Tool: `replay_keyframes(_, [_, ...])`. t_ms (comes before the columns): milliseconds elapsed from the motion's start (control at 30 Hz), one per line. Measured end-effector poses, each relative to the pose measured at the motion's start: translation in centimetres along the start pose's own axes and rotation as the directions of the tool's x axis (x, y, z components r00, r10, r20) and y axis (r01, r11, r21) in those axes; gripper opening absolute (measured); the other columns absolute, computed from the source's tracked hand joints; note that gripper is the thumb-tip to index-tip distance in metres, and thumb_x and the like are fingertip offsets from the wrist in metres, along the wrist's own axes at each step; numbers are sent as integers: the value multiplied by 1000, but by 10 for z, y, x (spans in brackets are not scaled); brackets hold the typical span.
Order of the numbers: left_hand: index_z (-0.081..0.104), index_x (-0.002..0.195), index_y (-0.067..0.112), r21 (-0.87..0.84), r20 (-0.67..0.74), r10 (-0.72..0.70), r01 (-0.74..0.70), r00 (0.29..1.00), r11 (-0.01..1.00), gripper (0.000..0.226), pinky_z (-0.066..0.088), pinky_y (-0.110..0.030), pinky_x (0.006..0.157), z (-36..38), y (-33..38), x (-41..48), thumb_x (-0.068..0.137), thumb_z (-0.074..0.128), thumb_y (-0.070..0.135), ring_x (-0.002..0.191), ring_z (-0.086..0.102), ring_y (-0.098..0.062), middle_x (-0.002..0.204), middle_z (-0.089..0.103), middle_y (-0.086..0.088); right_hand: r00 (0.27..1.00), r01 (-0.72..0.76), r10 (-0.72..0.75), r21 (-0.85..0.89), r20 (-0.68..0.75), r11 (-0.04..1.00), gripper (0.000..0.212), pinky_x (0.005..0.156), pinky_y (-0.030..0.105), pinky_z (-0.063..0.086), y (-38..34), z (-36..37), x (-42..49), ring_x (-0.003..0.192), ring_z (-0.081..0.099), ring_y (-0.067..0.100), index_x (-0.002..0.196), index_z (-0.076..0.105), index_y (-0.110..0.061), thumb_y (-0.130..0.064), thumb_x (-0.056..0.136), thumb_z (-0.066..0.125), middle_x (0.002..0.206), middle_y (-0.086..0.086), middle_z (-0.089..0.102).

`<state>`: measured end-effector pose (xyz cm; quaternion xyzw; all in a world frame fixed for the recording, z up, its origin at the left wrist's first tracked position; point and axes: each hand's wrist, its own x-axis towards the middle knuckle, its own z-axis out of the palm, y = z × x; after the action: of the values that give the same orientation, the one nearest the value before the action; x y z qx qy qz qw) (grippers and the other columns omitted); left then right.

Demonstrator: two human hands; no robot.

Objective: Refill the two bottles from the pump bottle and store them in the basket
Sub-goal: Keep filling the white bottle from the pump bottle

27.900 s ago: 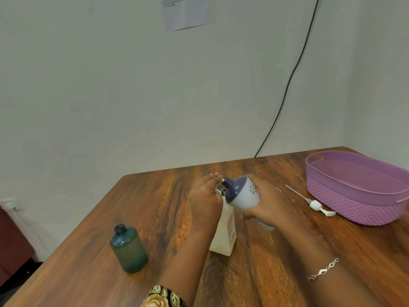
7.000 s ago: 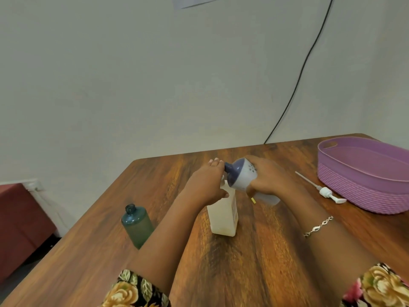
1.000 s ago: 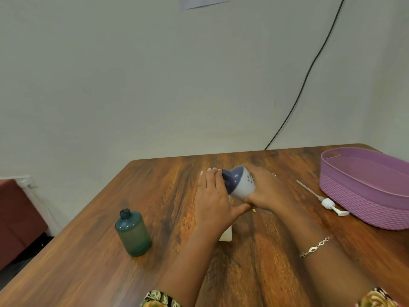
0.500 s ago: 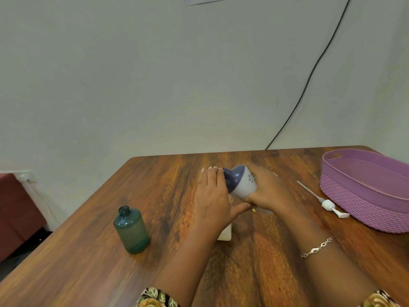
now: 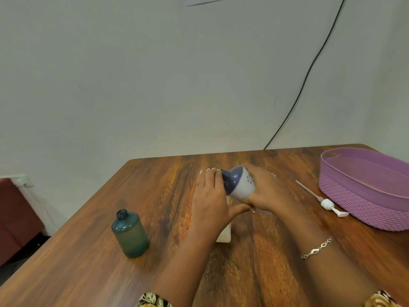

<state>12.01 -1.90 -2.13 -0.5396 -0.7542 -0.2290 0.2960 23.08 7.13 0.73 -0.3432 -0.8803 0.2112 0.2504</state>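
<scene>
Wooden table (image 5: 88, 273) against a pale wall (image 5: 132, 85), with a person at work on a refill. The right hand (image 5: 269, 191) is wrapped round the body of a white bottle (image 5: 241, 185) with a dark blue top, holding it tipped over so its neck points left and down. The left hand (image 5: 210, 200) clasps the upper part of a pale square bottle (image 5: 225, 234), fingers over the far side and thumb reaching across the near side; only the bottle's lower corner shows beneath the palm. The blue neck meets the left fingers where the square bottle's mouth should be, though the mouth itself is hidden. The tilt suggests liquid is meant to run from one to the other, with the left hand steadying the receiver against tipping and guiding the spout. No stream can be seen.

To the left, well apart, a green bottle (image 5: 130, 233) stands upright with its cap off, apparently waiting its turn. To the right, a white pump head (image 5: 327, 203) with its long tube lies flat just beside a purple basket (image 5: 358, 207), which shows nothing inside where visible. Nothing lies between the hands and the basket except the pump head, which a hurried reach could knock. A black cable (image 5: 309, 69) runs down the wall behind.
</scene>
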Motion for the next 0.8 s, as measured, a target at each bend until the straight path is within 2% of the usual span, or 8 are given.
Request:
replay_keyframes(200, [60, 107, 0, 54, 3, 39, -39, 999, 998, 104, 43, -41, 96, -10, 1, 11, 52, 41, 86, 98, 60, -27, 101, 62, -11, 1000, 27, -26, 57, -15, 998, 73, 73, 26, 38, -1, -6, 0, 99, 51, 16, 125, 46, -24, -24, 61, 80, 113, -1, 56])
replay_keyframes(333, [60, 104, 1, -1, -5, 17, -17, 1000, 1000, 98, 43, -40, 97, -8, 0, 7, 56, 39, 84, 96, 60, -25, 98, 61, -9, 1000, 2, -2, 31, 0, 1000, 79, 76, 28, 39, -4, -5, 1, 106, 50, 19, 131, 42, -22, -23, 62, 80, 120, 2, 53])
replay_keyframes(400, [60, 103, 1, -18, -2, 8, -8, 1000, 1000, 94, 42, -40, 98, -6, 1, 7, 55, 46, 82, 95, 59, -26, 97, 60, -9, 1000, -16, 16, 17, 4, 1000, 79, 80, 29, 41, -4, -3, 1, 110, 50, 21, 133, 40, -22, -23, 64, 80, 123, 4, 52])
replay_keyframes(500, [59, 106, 0, -2, 63, -4, 4, 998, 1000, 95, 42, -41, 98, -7, 3, 5, 54, 51, 79, 98, 59, -27, 100, 61, -11, 1000, -18, 18, 0, 14, 1000, 82, 83, 29, 41, -3, -3, 1, 112, 49, 21, 134, 39, -21, -23, 63, 80, 125, 4, 51])
replay_keyframes(633, [55, 117, -1, 60, 159, 55, -65, 986, 996, 107, 36, -42, 105, -18, 0, 10, 53, 44, 84, 110, 53, -27, 111, 57, -11, 1000, -2, 2, 7, 31, 1000, 81, 77, 27, 39, -6, -9, -1, 106, 50, 20, 130, 42, -21, -19, 59, 81, 120, 4, 53])
replay_keyframes(733, [42, 132, 3, 58, 214, 95, -110, 972, 992, 108, 23, -37, 113, -23, -4, 20, 57, 57, 79, 123, 38, -24, 126, 47, -9, 1000, 12, -12, 11, 5, 1000, 78, 73, 27, 38, -10, -15, 2, 101, 50, 17, 127, 45, -21, -18, 58, 82, 116, 3, 55])
replay_keyframes(800, [46, 128, 1, 84, 188, 84, -101, 979, 991, 107, 26, -40, 110, -20, -4, 16, 53, 63, 76, 120, 44, -26, 122, 51, -10, 1000, 5, -5, -1, 7, 1000, 79, 74, 27, 38, -10, -14, 2, 103, 50, 18, 128, 44, -22, -18, 59, 82, 117, 3, 54])
